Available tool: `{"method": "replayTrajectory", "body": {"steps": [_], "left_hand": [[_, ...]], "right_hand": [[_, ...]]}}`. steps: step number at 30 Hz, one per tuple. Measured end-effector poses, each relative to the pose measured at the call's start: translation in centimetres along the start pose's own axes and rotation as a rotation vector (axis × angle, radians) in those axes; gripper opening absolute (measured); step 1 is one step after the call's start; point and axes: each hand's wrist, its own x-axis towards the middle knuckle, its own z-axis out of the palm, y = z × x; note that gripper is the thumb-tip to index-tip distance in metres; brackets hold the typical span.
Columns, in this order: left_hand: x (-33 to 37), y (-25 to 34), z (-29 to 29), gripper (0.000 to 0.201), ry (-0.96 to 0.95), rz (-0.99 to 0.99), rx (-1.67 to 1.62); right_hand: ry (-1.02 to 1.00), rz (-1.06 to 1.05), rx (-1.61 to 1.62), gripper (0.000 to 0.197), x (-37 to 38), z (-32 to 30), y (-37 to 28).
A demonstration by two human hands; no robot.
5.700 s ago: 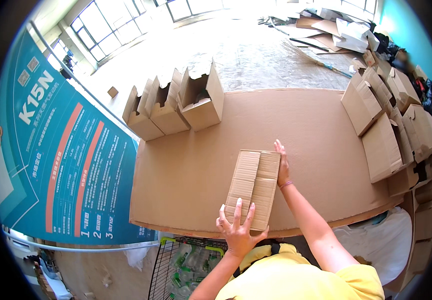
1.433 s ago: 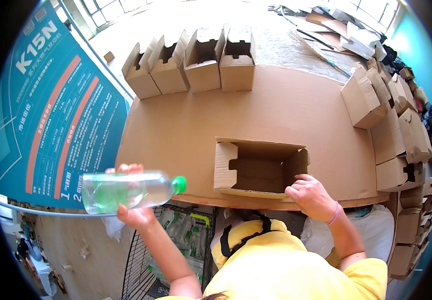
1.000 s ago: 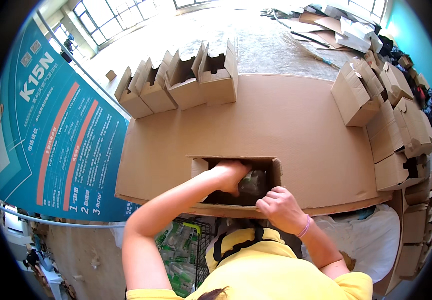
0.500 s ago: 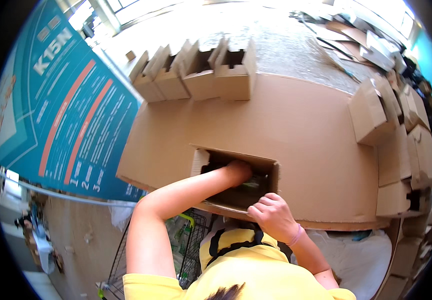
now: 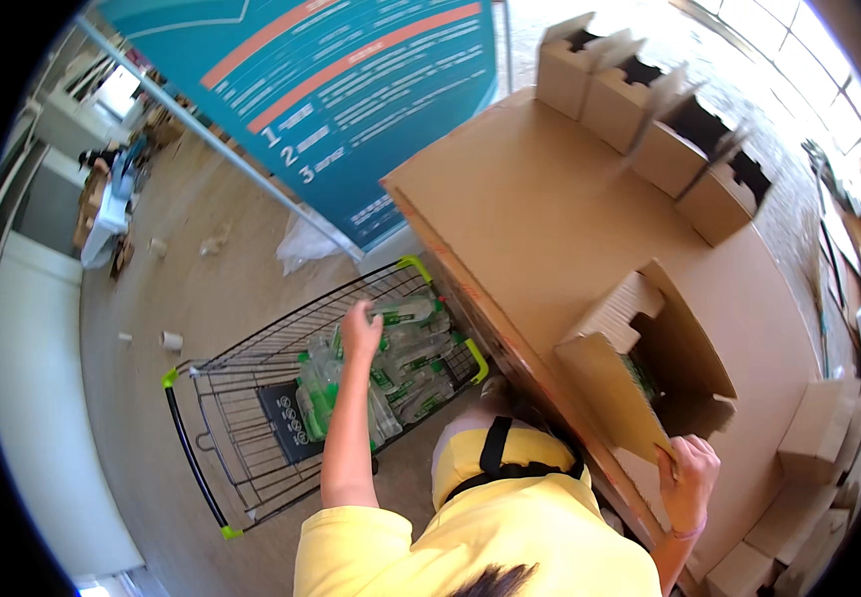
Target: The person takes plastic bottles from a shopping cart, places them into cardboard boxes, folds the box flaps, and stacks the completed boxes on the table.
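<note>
My left hand (image 5: 361, 331) is over the shopping cart (image 5: 241, 363), fingers apart, just at the clear plastic bottles (image 5: 406, 348) with green labels and caps that lie piled inside. I see nothing held in it. On my right, my right hand (image 5: 688, 482) grips the near edge of an open cardboard box (image 5: 605, 383), which stands on the cardboard-covered table. Inside that box a green-and-clear bottle (image 5: 640, 373) shows in part; the near wall hides the rest.
Several open cardboard boxes (image 5: 625, 104) line the table's (image 5: 510, 189) far side. More boxes (image 5: 814, 438) stand at the right. A teal printed banner (image 5: 351, 109) rises beyond the cart. A plastic bag (image 5: 311, 244) and a white roll (image 5: 171, 340) lie on the floor.
My view has swung left to the cart. My left hand has come out of the box and reached over the bottles. My right hand still holds the box edge.
</note>
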Motion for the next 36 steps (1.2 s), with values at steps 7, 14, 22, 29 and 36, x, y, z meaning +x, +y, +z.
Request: {"method": "replayTrajectory", "body": {"steps": [7,14,22,29,36], "left_hand": [[-7.8,-16.2,0.8,0.067,-0.194,-0.648,0.303],[-4.9,-13.6,2.4,0.094,-0.328,-0.834,0.366],[-4.1,-15.6,5.1,0.089,-0.373,-0.872,0.373],[-8.7,-20.3,2.7,0.068,-0.105,-1.036,-0.789],[-10.9,-4.6,-4.0,0.073,-0.238,-0.780,-1.526]], "right_hand": [[-0.125,0.133,-0.051,0.017,0.9,-0.1,0.6],[-0.162,0.180,-0.117,0.015,1.8,0.1,-0.9],[-0.124,0.131,-0.078,0.015,2.0,0.7,-1.3],[-0.089,0.116,-0.030,0.014,2.0,0.8,-1.5],[-0.054,0.059,-0.005,0.015,1.2,0.9,-1.0]]}}
